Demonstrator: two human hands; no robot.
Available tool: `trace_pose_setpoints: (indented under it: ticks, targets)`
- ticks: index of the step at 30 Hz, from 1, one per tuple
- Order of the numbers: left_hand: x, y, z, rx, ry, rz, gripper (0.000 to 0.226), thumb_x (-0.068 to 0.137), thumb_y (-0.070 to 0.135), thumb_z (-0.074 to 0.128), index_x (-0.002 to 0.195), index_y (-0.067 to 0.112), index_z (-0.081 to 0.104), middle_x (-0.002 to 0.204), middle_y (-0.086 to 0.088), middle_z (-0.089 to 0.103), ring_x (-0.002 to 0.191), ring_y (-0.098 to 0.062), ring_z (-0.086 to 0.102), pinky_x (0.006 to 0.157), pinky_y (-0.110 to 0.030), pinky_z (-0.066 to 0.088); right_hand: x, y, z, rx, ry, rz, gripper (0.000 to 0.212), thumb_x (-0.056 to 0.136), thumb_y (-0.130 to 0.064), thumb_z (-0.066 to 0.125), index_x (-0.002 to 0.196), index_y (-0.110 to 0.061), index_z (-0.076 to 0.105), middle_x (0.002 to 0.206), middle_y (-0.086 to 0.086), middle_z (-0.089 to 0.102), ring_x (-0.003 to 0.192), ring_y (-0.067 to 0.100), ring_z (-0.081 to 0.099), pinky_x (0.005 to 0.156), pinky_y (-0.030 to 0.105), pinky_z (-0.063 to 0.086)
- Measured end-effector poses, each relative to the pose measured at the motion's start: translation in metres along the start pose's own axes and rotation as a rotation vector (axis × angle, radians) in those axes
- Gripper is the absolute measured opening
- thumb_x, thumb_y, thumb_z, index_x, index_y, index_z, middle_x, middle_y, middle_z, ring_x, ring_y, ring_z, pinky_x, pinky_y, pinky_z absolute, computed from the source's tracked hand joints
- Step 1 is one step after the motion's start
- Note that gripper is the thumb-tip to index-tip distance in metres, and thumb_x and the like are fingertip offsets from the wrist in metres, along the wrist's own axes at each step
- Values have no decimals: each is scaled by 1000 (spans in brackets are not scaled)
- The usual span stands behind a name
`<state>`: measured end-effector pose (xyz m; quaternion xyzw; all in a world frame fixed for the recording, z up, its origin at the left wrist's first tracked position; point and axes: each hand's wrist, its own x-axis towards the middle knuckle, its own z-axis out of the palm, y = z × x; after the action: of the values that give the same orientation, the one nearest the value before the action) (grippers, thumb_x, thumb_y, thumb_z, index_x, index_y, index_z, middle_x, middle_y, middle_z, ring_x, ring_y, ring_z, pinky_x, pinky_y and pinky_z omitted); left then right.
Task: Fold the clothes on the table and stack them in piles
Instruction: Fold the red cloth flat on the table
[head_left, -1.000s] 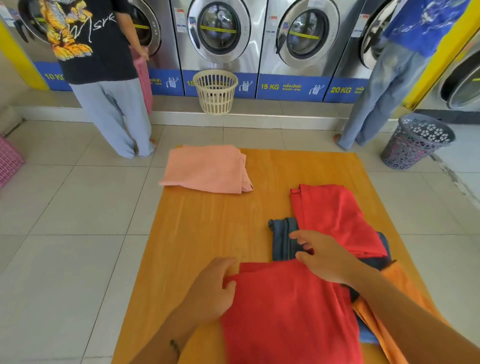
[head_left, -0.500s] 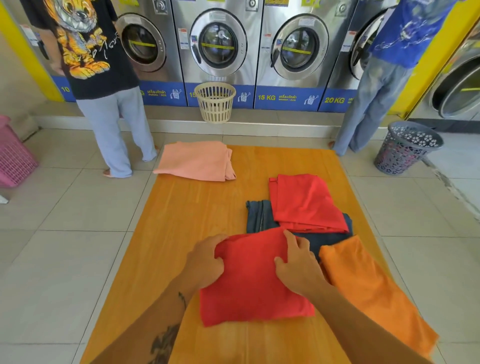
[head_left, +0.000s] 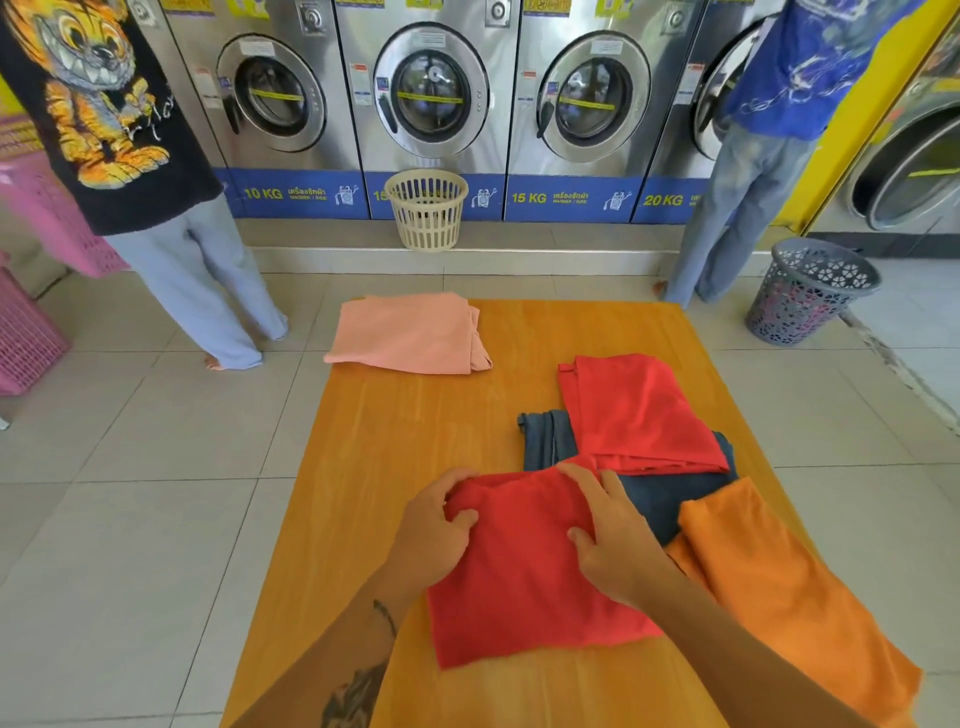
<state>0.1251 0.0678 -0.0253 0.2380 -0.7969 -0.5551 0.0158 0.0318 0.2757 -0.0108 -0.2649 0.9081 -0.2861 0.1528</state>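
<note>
Both hands are on a folded red cloth garment (head_left: 524, 571) that lies flat on the orange wooden table (head_left: 405, 426), directly under and between them. The left hand (head_left: 434, 527) curls over the garment's far left corner, thumb on top and fingers wrapped around the edge, pinching it. The right hand (head_left: 610, 540) rests on the far right part, fingers spread and pressed down, thumb tucked against the fabric.

By my reading, this piece is mid-fold or just finished, and the hands are squaring its top edge. The next move probably calls for either one more fold toward the body or lifting it onto a pile; either way both corners need a firm hold so the layers do not slip apart.

Just beyond the right hand lie a dark blue denim garment (head_left: 654, 493) and, on top of it, a second red folded cloth (head_left: 634, 410). To the right of that hand an orange cloth (head_left: 779, 597) lies spread out, its near end cut off by the frame. Far beyond the left hand sits a folded peach-pink garment (head_left: 410, 332).

How many layers the held piece has cannot be told, and most of the denim is covered.
</note>
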Motion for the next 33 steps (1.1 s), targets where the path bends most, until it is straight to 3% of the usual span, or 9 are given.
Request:
trace_pose_setpoints:
  ticks: [4,7,9,12,15,20,22,25,33]
  targets:
    - [29,0,-28,43,121,54,50,93,15,60,137,36,49,123,11,55,110,-5,51,92,-21,41,18,-13,10,-60,94,68,78,83,-22,63,150,-35,25,134,-4,40,113,24,52,95,46,45]
    - [45,-15,-47,130,-67,-10,63,95,17,56,148,41,33,132,13,52,113,-4,49,85,-17,42,24,-20,23,-208,21,198,85,84,-41,58,155,-36,11,149,-1,28,129,29,39,103,52,38]
    - [46,-28,-52,219,-159,-25,69,93,17,59,151,38,27,141,13,43,125,-8,45,99,-24,41,22,-23,32,-229,54,272,86,85,-44,56,155,-35,8,154,0,24,133,31,35,104,54,38]
    - [44,-42,-50,301,-85,9,70,88,27,61,148,39,27,139,8,32,128,-16,44,108,-33,40,17,-32,44,-258,102,360,85,84,-42,55,155,-33,10,155,5,23,131,33,37,101,53,41]
    - [42,-40,-40,311,-34,-57,69,85,40,54,148,42,24,137,4,28,117,-18,48,97,-38,50,13,-39,52,-266,120,369,82,84,-34,56,155,-30,15,151,8,28,124,31,42,97,48,45]
    - [37,-31,-20,54,-98,-128,65,89,29,57,146,45,30,134,4,35,91,-2,55,72,-17,49,13,-41,54,-52,113,329,74,81,-13,56,147,-34,33,138,-3,37,105,24,58,80,43,52]
    - [41,-32,-22,-78,-106,-112,68,86,24,65,143,46,37,139,5,43,104,-4,55,84,-18,48,14,-44,52,12,123,309,71,80,-8,56,143,-36,38,132,-9,41,102,22,59,84,42,51]
    - [45,-30,-32,-196,-83,-95,71,81,21,73,140,47,43,143,12,45,125,-10,50,105,-35,46,18,-47,47,82,167,262,69,79,-3,57,139,-35,46,124,-16,45,110,14,55,92,38,48]
    - [72,-14,-93,-52,228,12,61,85,27,71,139,41,47,142,13,46,127,-12,46,109,-39,42,93,-88,42,179,185,91,68,81,3,57,138,-33,49,128,-11,47,117,10,47,97,27,41]
